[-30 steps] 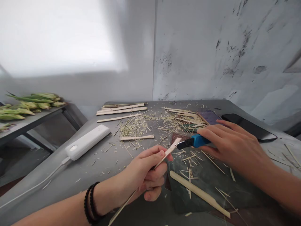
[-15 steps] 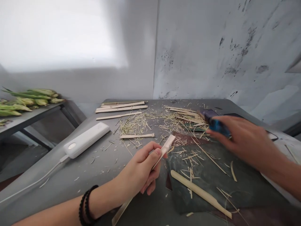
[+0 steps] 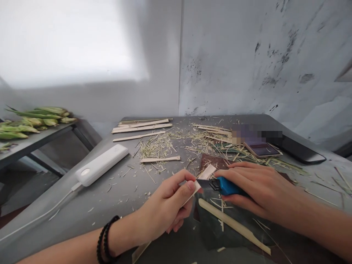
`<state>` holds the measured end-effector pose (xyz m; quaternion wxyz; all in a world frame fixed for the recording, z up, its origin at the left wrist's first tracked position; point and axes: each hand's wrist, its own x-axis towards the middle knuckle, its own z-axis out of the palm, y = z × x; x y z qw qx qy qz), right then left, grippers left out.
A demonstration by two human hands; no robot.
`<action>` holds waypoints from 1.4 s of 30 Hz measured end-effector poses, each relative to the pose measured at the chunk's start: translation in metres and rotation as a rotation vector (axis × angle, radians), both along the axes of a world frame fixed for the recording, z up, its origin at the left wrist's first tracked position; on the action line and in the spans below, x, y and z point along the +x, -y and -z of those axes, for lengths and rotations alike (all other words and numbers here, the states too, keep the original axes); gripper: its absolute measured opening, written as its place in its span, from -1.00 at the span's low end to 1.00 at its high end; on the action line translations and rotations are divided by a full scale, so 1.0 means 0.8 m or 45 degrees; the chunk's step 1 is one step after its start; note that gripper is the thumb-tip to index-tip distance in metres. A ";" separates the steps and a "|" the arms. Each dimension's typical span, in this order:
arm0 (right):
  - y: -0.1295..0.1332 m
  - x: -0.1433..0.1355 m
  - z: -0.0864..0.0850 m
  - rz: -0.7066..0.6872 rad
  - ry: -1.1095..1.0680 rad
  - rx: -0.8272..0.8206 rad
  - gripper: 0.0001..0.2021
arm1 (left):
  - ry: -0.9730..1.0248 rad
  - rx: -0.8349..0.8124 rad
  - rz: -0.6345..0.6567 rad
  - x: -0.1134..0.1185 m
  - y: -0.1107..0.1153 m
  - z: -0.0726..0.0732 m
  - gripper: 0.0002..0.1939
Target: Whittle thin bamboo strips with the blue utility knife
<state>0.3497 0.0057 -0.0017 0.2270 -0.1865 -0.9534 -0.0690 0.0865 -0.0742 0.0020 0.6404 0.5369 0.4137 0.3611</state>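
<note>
My left hand (image 3: 176,200) pinches a pale bamboo strip (image 3: 207,171) between thumb and fingers; the strip's tip points away to the upper right. My right hand (image 3: 258,187) is closed around a blue utility knife (image 3: 229,186), its blade lying across the strip just beyond my left thumb. Whether the blade has cut into the strip I cannot tell. Below the hands, a wider carved bamboo piece (image 3: 233,224) rests on a dark green sheet (image 3: 214,234). Part of the held strip is hidden under my left hand.
Bamboo strips (image 3: 141,126) and a heap of shavings (image 3: 158,148) lie at the back left. A white power bank (image 3: 101,165) with a cable sits left. Two phones, one black (image 3: 299,148), lie back right. Corn ears (image 3: 41,119) rest on a side table.
My right hand has come left and down with the knife, from beside the phones to the strip. The blade now crosses the strip. My left hand has barely moved.
</note>
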 end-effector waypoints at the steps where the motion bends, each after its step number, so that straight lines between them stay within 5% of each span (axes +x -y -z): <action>1: 0.000 0.000 0.000 0.001 0.005 -0.002 -0.69 | 0.008 -0.001 -0.003 0.000 0.000 0.000 -0.72; 14: 0.002 0.004 0.012 0.036 0.003 -0.192 -0.66 | -0.012 -0.020 0.056 0.001 0.001 -0.019 -0.69; 26: 0.006 0.009 0.014 0.086 0.056 -0.405 -0.68 | -0.075 -0.023 0.074 -0.003 0.003 -0.014 -0.69; 42: -0.009 0.010 0.014 0.225 -0.011 0.003 -0.57 | 0.086 -0.121 -0.024 0.010 0.008 -0.011 -0.69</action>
